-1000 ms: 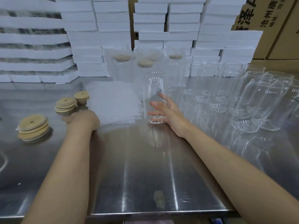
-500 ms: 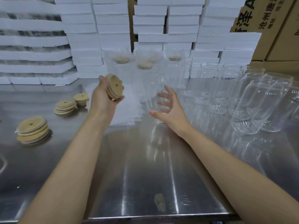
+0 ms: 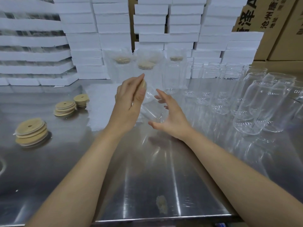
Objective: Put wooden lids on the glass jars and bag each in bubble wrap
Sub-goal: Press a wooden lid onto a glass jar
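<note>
A: How was the grip found?

B: A wooden lid was held on edge in the left hand, pinched between the thumb and curled fingers. Only its rim was shown, so whether one lid or several were held could not be told. The right hand was spread wide, fingers straight, with nothing clasped.

A: And the jar to be capped?

B: The glass jar was seen blurred between the two hands, seemingly tilted, at the middle of the table. Whether it was touched by the right palm could not be made out.

A: What was judged likely to go wrong?

B: Since nothing was closed round the leaning jar, it could be tipped over once the lid was pressed on. If it were toppled rightward, the open jars crowded toward the right edge could be struck. A lid brought down askew could be jammed or dropped. Spare lids, if any were held, could be let slip.

A: What was set around them?

B: A pile of bubble-wrap bags was laid just left of the hands, and lid stacks were set toward the left edge. Bagged jars were stood along the far edge, before white foam boxes.
</note>
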Tool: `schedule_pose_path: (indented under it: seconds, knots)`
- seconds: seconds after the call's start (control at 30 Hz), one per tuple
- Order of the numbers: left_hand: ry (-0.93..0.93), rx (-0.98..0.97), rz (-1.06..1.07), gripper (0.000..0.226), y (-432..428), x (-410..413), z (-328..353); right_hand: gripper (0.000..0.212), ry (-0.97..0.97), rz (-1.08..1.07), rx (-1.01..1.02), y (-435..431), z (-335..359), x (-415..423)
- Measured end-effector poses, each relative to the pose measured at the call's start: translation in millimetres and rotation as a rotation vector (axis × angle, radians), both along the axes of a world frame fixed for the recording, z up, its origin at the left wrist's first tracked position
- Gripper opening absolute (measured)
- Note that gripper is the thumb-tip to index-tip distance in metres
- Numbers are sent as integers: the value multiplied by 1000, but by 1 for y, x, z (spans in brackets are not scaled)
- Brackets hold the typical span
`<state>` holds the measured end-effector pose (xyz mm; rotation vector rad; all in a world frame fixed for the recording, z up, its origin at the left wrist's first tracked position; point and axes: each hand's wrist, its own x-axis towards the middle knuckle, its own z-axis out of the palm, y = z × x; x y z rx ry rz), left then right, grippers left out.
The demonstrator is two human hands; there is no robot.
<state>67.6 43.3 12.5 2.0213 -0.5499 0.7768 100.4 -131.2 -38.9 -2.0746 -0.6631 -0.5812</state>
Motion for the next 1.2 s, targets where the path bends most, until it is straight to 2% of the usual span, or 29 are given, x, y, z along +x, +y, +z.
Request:
schedule_pose_path:
  seconds: [0.17, 0.37, 0.63, 0.7, 0.8, 0.83, 0.93, 1.03, 1.2]
  knots:
    - [-43, 135, 151, 47, -8, 1, -3, 102, 19, -11, 7, -1, -2, 2]
    - [-15, 113, 84, 48, -13, 6, 3, 101, 33, -55, 44, -1, -2, 5]
    - [-9, 230, 135, 57, -18, 18, 12, 100, 81, -101, 97, 0, -4, 9]
    - [22, 226, 83, 63, -17, 24, 14, 101, 90, -102, 104, -2, -5, 11]
    - [95, 60, -116, 60, -16, 25, 2, 97, 108, -120, 142, -4, -2, 13]
    - [71, 90, -95, 61, -13, 24, -10, 97, 120, -123, 166, -5, -2, 14]
    - [60, 343, 127, 63, 1, 28, -38, 93, 197, -112, 269, -9, 0, 16]
    - [34, 385, 379, 58, 8, 32, -39, 94, 235, -153, 288, -12, 1, 16]
    - [230, 632, 621, 54, 2, 27, -40, 96, 250, -213, 325, -19, 2, 20]
